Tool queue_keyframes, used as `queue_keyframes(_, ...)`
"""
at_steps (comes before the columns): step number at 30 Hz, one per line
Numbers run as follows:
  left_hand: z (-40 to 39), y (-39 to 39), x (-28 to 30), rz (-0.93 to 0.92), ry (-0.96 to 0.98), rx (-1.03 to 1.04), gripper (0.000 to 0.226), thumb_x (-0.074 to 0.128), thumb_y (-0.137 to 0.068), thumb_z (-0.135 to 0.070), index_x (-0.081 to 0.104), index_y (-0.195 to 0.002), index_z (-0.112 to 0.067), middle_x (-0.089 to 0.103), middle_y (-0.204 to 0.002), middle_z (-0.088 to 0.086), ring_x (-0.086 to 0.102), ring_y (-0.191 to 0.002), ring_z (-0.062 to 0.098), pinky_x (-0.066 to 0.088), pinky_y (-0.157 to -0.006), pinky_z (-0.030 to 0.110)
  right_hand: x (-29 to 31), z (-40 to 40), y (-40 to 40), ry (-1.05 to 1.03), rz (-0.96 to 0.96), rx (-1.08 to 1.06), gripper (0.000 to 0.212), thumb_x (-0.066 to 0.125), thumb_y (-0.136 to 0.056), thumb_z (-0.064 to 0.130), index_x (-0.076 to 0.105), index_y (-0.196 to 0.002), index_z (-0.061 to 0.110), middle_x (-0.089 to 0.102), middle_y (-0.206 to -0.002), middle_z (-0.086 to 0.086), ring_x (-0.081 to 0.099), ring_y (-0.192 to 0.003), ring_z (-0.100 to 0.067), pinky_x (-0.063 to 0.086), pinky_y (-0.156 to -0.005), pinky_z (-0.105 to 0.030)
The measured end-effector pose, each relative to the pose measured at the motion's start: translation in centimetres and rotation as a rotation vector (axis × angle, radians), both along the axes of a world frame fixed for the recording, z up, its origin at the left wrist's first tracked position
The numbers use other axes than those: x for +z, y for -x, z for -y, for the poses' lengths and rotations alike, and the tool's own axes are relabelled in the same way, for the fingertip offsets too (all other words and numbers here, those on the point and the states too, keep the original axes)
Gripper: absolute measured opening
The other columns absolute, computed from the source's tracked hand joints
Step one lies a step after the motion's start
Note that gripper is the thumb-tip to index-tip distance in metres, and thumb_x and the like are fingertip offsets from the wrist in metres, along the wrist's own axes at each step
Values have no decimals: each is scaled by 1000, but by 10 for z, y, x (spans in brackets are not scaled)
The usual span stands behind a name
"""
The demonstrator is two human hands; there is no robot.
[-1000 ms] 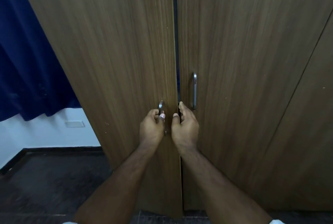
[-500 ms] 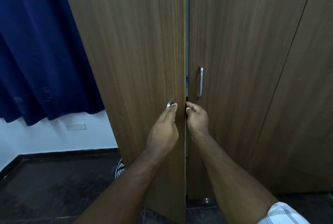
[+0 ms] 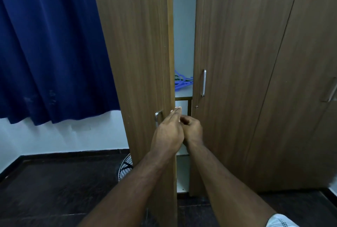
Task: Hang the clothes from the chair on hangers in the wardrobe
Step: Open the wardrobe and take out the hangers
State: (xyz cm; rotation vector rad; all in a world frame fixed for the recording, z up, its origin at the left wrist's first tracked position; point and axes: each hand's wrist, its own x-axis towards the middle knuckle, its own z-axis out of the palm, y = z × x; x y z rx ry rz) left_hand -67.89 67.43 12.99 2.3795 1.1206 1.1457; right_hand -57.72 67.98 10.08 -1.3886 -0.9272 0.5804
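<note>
- The wardrobe [image 3: 237, 62] stands straight ahead with its left door [image 3: 138, 62] swung partly outward and its right door [image 3: 228, 80] nearer shut, leaving a narrow gap between them.
- Through the gap, blue hangers [image 3: 182, 82] lie in a loose heap on a pale shelf [image 3: 184, 92] inside, level with the handle of the right door.
- The left hand [image 3: 168, 133] has its fingers straight and together, fingertips [image 3: 176, 110] laid against the free edge of the left door; it grips nothing.
- The left door's metal handle [image 3: 157, 117] sits just beside that hand, on its outer side, untouched.
- The right hand [image 3: 192, 130] is just behind and beside the left one, in front of the gap, fingers curled inward; the left hand covers part of it, so whether it holds anything cannot be told.
- The right door's handle [image 3: 204, 82] is above the right hand and apart from it.
- The hangers lie above and beyond both hands, inside the wardrobe, well clear of either.
- A dark blue curtain [image 3: 51, 44] hangs to the left over a white wall [image 3: 54, 135].
- A patterned mat [image 3: 125, 168] peeks out behind the left door on the dark floor [image 3: 54, 190].
</note>
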Motion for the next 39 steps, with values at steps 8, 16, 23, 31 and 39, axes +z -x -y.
queue_keyframes(8, 37, 45, -16, 86, 11, 198, 51, 41, -103, -4, 39, -153, -13, 38, -159, 0, 34, -146, 9, 29, -120, 25, -3, 14, 53, -58, 41, 158, 20, 72, -87, 11, 79, -84, 30, 77, -84, 7, 73, -82, -9, 60, -82, -36)
queue_keyframes(16, 49, 119, -17, 132, 43, 354, 50, 36, -105, -7, 37, -154, -19, 43, -156, 1, 44, -141, 15, 38, -116, 35, -2, 8, 133, -9, 187, 251, 10, 74, -87, 26, 79, -90, 18, 76, -82, 7, 71, -79, -6, 57, -73, -27)
queue_keyframes(23, 38, 205, -13, 119, 61, 397, 51, 41, -105, -9, 38, -153, -26, 57, -143, 7, 58, -124, 21, 48, -106, 39, 7, -3, 215, 18, 277, 225, 8, 71, -90, 23, 77, -91, 18, 75, -87, 6, 66, -78, -6, 45, -66, -13)
queue_keyframes(31, 12, 287, -8, 107, 136, 416, 50, 40, -106, -14, 37, -153, -31, 68, -115, 8, 65, -90, 15, 58, -81, 29, 9, -13, 295, 7, 315, 290, 21, 61, -94, 17, 76, -109, 15, 76, -101, 2, 68, -92, -10, 55, -87, -26)
queue_keyframes(39, 4, 295, -14, 113, 68, 339, 49, 44, -105, -15, 39, -153, -26, 69, -119, 8, 66, -98, 18, 55, -88, 28, 3, -23, 301, 12, 300, 163, 15, 64, -89, 15, 78, -95, 20, 76, -89, 7, 69, -84, -10, 57, -81, -34)
